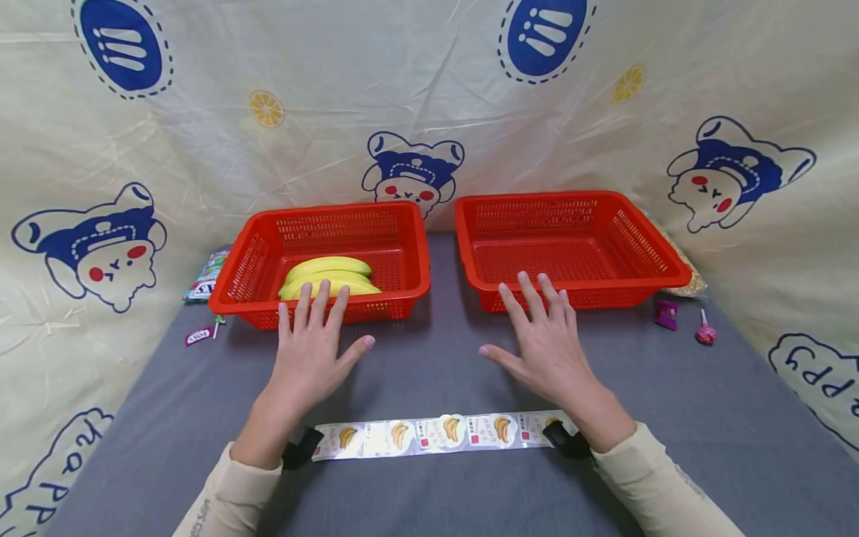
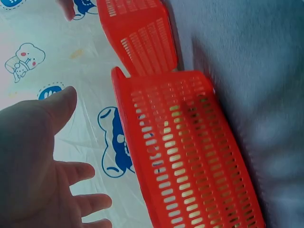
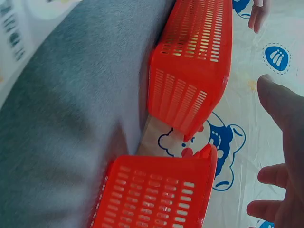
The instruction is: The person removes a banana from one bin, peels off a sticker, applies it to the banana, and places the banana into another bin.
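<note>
Fingers spread, my left hand hovers in front of the left red basket, holding nothing. Inside that basket lie yellow bananas, partly covered by my fingertips in the head view. My right hand is likewise spread, with nothing in it, before the right red basket, where no contents show. Between the wrists, nearer the body, a strip of banana labels lies flat across the cloth. In the wrist views each hand appears apart from the basket walls.
A blue snack bag sits left of the left basket, near a small purple-and-white wrapper and a lollipop. At right are a purple candy, a pink lollipop and a bag behind the basket.
</note>
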Demonstrator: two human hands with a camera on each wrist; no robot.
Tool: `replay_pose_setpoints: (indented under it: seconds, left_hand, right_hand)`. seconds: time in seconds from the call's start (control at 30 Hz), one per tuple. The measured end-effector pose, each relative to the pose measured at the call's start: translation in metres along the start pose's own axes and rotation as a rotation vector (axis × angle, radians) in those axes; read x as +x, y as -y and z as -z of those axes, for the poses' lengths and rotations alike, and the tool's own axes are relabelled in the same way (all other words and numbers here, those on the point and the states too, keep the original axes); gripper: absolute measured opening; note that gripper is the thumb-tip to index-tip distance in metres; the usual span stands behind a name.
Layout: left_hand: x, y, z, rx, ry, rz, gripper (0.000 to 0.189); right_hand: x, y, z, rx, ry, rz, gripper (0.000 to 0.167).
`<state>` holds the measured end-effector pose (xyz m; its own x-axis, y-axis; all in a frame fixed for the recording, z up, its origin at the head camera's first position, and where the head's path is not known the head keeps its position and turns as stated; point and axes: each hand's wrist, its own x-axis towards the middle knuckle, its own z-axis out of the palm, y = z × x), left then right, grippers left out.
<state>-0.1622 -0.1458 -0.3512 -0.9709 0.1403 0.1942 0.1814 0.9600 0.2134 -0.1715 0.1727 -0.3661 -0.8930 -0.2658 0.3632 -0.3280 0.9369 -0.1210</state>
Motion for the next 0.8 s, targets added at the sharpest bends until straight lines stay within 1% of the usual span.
replay_pose_setpoints:
  seconds: [0.23,0.47,0.6,0.8]
  left_hand:
    - [0.008,0.014,0.01,-0.01,-0.034,0.005,0.09]
    - [0.018,0.028,0.017,-0.054,-0.082,-0.002,0.088]
    - [0.024,0.035,0.021,-0.066,-0.095,-0.001,0.085]
    - [0.035,0.045,0.031,-0.101,-0.09,-0.003,0.082]
  right_hand:
    - [0.01,0.012,-0.001,0.016,0.005,0.026,0.098]
    - [0.024,0.024,-0.005,0.022,0.0,0.043,0.097]
    - [0.031,0.03,-0.007,0.07,-0.009,0.053,0.095]
    - [0.042,0.04,-0.011,0.173,-0.036,0.075,0.088]
